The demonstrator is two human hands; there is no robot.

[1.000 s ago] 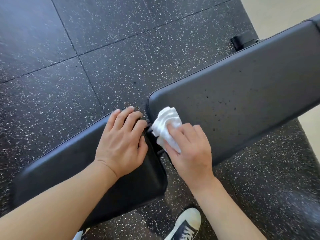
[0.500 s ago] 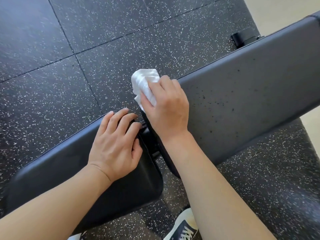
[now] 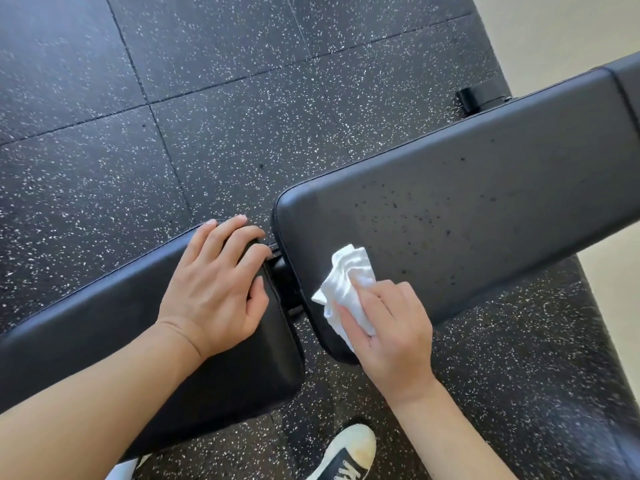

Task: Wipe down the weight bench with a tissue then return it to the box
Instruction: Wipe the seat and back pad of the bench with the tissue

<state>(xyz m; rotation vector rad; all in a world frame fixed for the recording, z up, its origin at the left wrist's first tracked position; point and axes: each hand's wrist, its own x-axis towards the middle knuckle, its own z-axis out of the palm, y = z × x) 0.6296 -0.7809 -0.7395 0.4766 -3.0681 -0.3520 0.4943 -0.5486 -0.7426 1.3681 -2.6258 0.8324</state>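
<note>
The black weight bench has two pads: a long back pad (image 3: 485,202) running to the upper right and a seat pad (image 3: 86,323) at the lower left. My right hand (image 3: 391,327) holds a crumpled white tissue (image 3: 349,282) and presses it onto the near corner of the back pad. My left hand (image 3: 218,282) rests flat on the seat pad's end, fingers reaching the gap between the pads. No tissue box is in view.
Black rubber floor tiles with white flecks (image 3: 207,98) surround the bench. A bench foot or wheel (image 3: 481,98) shows at the upper right beside pale flooring (image 3: 554,29). My sneaker (image 3: 349,452) stands under the bench at the bottom.
My right hand swept the tissue from the back pad's far corner back to its near corner. My left hand stayed on the seat pad.
</note>
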